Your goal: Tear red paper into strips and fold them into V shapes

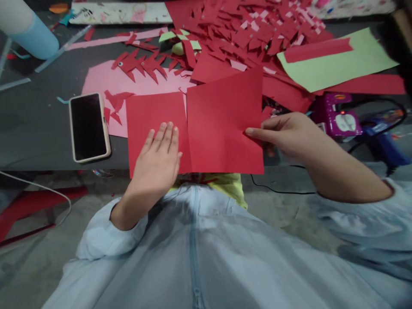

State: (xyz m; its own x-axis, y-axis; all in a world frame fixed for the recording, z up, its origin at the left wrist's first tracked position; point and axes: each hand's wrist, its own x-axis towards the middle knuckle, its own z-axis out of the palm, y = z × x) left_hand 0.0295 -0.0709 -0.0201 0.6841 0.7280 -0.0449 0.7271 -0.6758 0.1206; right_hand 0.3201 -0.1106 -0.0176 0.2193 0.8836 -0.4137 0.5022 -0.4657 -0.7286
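Note:
Two red paper panels lie side by side at the table's front edge. My left hand rests flat, fingers stretched out, on the left red panel. The right red panel is tilted up a little, its right edge pinched between the thumb and fingers of my right hand. Whether the two panels are one folded sheet I cannot tell. Under the left panel lies pink paper with red cut scraps on it.
A phone lies at the left, a bottle behind it. Red cut pieces are heaped at the back. Green paper, a purple box and a blue tool with a cable lie right.

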